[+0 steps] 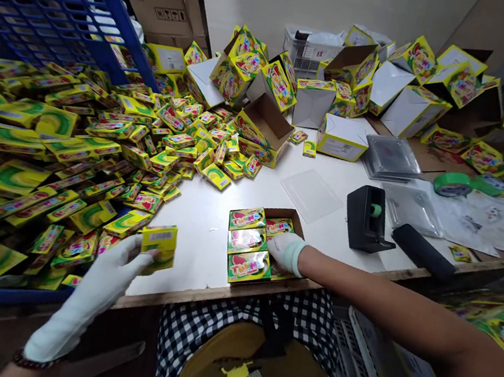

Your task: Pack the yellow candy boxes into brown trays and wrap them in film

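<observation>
My left hand [117,272], in a white glove, pinches a small yellow-green candy box [160,249] between thumb and fingers, above the table's front edge. Centred before me lies an open display carton [297,222] with several small candy boxes [248,267] lined up inside; the left column shows fully. My right hand [286,251], also gloved, reaches into the carton's right column, over the boxes there. Its fingertips are hidden by the back of the hand, so its grip does not show.
Loose candy boxes [90,153] heap on the left, beside a tipped blue crate [56,4]. Larger cartons [267,121] pile along the back. At right are a black tape dispenser [364,219], clear plastic trays [391,156] and green tape [452,184]. A clear sheet [311,195] lies behind the carton.
</observation>
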Demonstrator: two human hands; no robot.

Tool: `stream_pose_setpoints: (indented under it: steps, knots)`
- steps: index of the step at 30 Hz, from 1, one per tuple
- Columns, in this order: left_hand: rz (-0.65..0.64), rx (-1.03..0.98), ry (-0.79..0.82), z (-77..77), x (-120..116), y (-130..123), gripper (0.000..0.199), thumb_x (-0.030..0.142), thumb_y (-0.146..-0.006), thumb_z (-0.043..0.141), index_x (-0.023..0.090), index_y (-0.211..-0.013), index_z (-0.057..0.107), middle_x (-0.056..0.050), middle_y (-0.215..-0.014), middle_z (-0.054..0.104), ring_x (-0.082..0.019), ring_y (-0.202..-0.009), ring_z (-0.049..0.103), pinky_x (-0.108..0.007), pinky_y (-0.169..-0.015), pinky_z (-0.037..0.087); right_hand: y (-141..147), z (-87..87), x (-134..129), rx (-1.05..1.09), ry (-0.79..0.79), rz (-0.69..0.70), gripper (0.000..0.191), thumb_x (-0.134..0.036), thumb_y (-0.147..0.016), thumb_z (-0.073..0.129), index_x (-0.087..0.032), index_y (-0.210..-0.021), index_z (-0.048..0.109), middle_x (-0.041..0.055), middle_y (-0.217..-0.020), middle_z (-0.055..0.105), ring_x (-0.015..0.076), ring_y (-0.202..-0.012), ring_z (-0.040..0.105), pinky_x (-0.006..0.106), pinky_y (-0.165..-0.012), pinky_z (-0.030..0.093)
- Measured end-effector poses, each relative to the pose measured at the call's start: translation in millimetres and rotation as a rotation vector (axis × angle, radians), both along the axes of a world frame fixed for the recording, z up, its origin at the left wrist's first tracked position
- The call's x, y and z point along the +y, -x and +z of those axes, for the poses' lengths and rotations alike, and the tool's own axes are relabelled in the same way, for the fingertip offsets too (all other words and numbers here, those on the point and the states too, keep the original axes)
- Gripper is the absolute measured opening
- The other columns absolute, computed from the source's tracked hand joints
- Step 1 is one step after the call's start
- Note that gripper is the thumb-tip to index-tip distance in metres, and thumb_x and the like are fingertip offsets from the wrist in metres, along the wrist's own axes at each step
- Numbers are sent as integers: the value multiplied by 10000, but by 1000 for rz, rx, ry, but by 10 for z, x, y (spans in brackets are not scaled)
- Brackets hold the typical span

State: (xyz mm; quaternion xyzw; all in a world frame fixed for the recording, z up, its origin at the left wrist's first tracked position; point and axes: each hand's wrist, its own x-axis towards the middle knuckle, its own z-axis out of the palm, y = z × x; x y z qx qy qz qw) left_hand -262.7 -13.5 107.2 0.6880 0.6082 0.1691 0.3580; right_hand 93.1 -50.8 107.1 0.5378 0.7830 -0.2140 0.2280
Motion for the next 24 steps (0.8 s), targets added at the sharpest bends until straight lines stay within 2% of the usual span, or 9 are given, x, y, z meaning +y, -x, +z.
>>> stream_pose_setpoints:
  steps: [2,4,8,13,15,18,21,23,24]
  knots:
    - [68,-324,121,107,-136,-309,566,544,-773,666,158,-1177,582,-108,-1191,692,-291,-1042,680,-387,-827,597,-62,66,3,0,22,-4,512,-327,-707,778,-84,-1151,699,208,-1103,717,313,-1040,693,337,-831,547]
    - [78,-520,203,153,-273,-608,578,506,-758,720,165,-1198,564,-109,-1229,674,-272,-1035,684,-359,-796,606,-150,139,-10,-27,51,-31,598,-305,-665,812,-105,-1211,671,195,-1179,692,315,-1078,676,325,-848,535]
    - [68,-795,388,87,-467,-1107,586,452,-780,733,179,-1259,533,-125,-1253,660,-257,-994,703,-353,-762,610,-232,201,-109,-55,71,-63,520,-210,-696,789,-57,-1180,672,225,-1198,672,331,-1114,651,333,-898,511]
    - [32,-1013,540,-5,-458,-1490,530,399,-790,743,160,-1226,559,-140,-1196,685,-250,-959,710,-359,-778,610,-112,78,-183,22,55,-63,363,-108,-860,595,-42,-1213,646,224,-1210,666,299,-1137,645,322,-938,493]
    - [-4,-1044,598,20,-391,-1560,471,385,-805,730,154,-1190,588,-132,-1155,698,-227,-886,715,-320,-697,614,-123,18,-156,53,64,-80,360,-92,-848,605,-41,-1201,649,225,-1195,670,299,-1121,652,333,-945,495]
    - [0,-1080,706,87,-268,-1622,375,347,-831,703,165,-1148,618,-90,-1035,713,-158,-703,684,-245,-526,579,-278,16,-111,135,80,-107,495,-115,-762,717,-83,-1246,617,185,-1218,663,286,-1118,648,325,-950,504]
    - [54,-1142,841,127,-206,-1706,253,279,-880,646,173,-1109,631,-53,-925,701,-110,-644,650,-179,-480,534,-464,188,-128,419,-238,-166,634,-95,-777,670,-108,-1385,486,184,-1347,575,269,-1214,585,362,-1017,478]
    - [66,-1174,943,135,-235,-1782,238,247,-898,617,168,-1122,623,-55,-910,699,-103,-658,654,-164,-504,531,-515,368,-173,641,-520,-105,632,-67,-817,591,-124,-1424,427,195,-1422,498,258,-1281,525,394,-1054,452]
    - [58,-1178,984,137,-263,-1819,252,253,-900,612,162,-1134,616,-60,-897,699,-104,-651,656,-164,-506,531,-519,455,-201,724,-593,-29,571,-72,-841,562,-141,-1397,454,182,-1392,524,246,-1256,539,391,-1034,468]
